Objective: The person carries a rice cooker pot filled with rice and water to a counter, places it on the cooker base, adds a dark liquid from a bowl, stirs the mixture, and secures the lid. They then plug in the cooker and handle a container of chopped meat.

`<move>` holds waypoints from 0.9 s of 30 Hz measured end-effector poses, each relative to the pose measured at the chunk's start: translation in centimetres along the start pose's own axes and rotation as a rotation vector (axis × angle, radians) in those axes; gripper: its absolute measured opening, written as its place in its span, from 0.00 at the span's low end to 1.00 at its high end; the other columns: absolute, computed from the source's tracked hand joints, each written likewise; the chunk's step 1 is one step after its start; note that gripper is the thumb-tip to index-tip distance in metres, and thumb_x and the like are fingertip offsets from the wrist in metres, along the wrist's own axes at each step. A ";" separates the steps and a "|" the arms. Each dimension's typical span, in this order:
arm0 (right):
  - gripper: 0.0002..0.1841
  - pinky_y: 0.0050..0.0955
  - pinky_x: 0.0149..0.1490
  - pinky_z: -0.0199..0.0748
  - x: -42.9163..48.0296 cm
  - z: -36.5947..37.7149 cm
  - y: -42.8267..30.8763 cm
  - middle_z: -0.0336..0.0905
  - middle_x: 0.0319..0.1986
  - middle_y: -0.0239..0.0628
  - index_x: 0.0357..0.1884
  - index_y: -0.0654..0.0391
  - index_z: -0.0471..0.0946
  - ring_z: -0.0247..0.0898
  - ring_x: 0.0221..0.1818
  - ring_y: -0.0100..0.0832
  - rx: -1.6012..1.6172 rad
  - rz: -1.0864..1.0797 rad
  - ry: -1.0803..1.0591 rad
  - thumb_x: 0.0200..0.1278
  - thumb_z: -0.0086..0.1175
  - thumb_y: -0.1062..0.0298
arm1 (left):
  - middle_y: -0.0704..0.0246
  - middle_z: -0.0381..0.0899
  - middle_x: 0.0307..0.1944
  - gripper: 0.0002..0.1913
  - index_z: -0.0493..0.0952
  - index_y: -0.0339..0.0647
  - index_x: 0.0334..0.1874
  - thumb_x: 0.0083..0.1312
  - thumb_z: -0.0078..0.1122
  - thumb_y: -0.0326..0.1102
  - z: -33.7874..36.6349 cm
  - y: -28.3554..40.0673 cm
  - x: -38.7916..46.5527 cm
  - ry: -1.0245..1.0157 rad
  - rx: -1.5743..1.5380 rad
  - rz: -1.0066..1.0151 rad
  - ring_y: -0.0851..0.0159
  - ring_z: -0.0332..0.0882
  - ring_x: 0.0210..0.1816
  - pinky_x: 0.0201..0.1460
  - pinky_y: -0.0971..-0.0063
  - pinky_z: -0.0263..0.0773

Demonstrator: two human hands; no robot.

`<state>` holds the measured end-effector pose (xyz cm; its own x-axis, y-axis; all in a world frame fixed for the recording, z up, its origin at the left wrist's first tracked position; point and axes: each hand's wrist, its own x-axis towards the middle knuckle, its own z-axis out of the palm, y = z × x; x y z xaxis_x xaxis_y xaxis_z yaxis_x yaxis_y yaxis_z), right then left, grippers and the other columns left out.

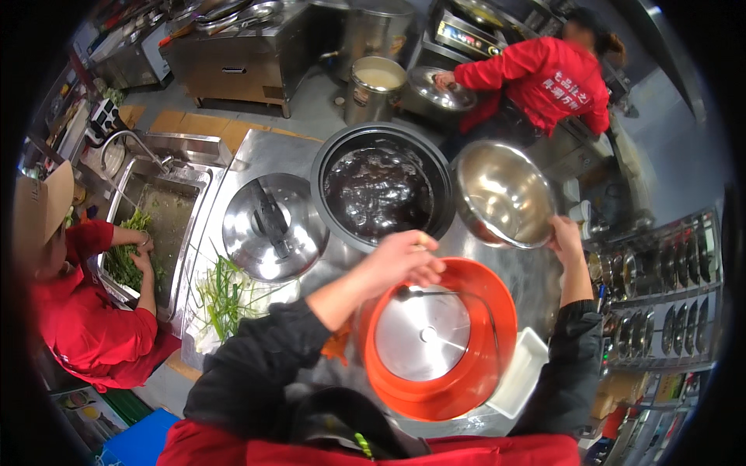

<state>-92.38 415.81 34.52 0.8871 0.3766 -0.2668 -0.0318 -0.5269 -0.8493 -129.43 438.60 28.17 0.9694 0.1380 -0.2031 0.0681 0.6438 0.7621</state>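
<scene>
My right hand (565, 236) grips the rim of a shiny steel mixing bowl (504, 192), which is tilted beside a large dark pot. The pot (379, 189) holds dark liquid. Empty, with fingers apart and slightly curled, my left hand (411, 256) hovers between the pot and an orange-red tub. Inside the tub (504, 303) lie a round metal disc (422, 332) and a black cord (492, 317). Left of the pot rests a steel lid (239, 233) with a black handle. Green stalks (218, 297) lie on something white below it.
A white rectangular tray (518, 373) touches the tub's right side. At left, a person in red (105, 314) handles greens in a sink (201, 192). Behind the table, another person in red (548, 76) holds a pot lid (440, 90) near a tall steel pot (370, 108).
</scene>
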 end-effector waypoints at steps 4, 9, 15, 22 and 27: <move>0.09 0.31 0.28 0.78 3.3 -1.9 10.3 0.75 0.27 0.41 0.35 0.68 0.73 0.74 0.24 0.32 0.221 0.058 0.082 0.63 0.55 0.70 | 0.60 0.85 0.39 0.12 0.73 0.34 0.54 0.71 0.52 0.26 -3.8 -0.1 -4.2 0.291 0.130 0.078 0.68 0.84 0.35 0.35 0.79 0.80; 0.10 0.33 0.30 0.78 7.2 0.7 19.4 0.79 0.32 0.43 0.37 0.69 0.76 0.78 0.30 0.34 0.157 0.201 0.128 0.65 0.55 0.70 | 0.67 0.81 0.32 0.11 0.73 0.35 0.51 0.68 0.47 0.22 -7.8 -1.1 -6.5 0.662 0.234 0.156 0.72 0.77 0.28 0.30 0.81 0.71; 0.12 0.36 0.35 0.78 8.7 -0.3 22.1 0.81 0.29 0.40 0.39 0.66 0.79 0.78 0.31 0.36 -0.364 -0.071 0.181 0.64 0.61 0.65 | 0.67 0.77 0.36 0.23 0.66 0.26 0.62 0.65 0.52 0.24 -11.2 -2.6 -4.7 0.866 0.356 0.151 0.72 0.76 0.36 0.37 0.79 0.73; 0.11 0.23 0.33 0.78 4.0 5.3 11.0 0.82 0.32 0.38 0.46 0.64 0.79 0.76 0.29 0.23 0.043 -0.183 -0.441 0.70 0.55 0.67 | 0.70 0.77 0.31 0.16 0.71 0.29 0.52 0.69 0.59 0.35 -14.6 -0.5 0.1 0.986 0.491 -0.017 0.71 0.74 0.26 0.30 0.77 0.73; 0.16 0.26 0.38 0.82 -0.4 14.0 4.5 0.82 0.37 0.43 0.51 0.70 0.76 0.80 0.34 0.29 -0.150 -0.034 -0.798 0.71 0.54 0.67 | 0.71 0.79 0.35 0.10 0.72 0.40 0.46 0.65 0.61 0.31 -15.0 0.7 0.8 0.860 0.230 -0.065 0.71 0.77 0.30 0.28 0.78 0.70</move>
<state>-99.30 423.98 24.37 0.2888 0.7945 -0.5343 0.1017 -0.5804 -0.8080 -132.18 450.42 19.33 0.4557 0.6828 -0.5711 0.2523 0.5162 0.8185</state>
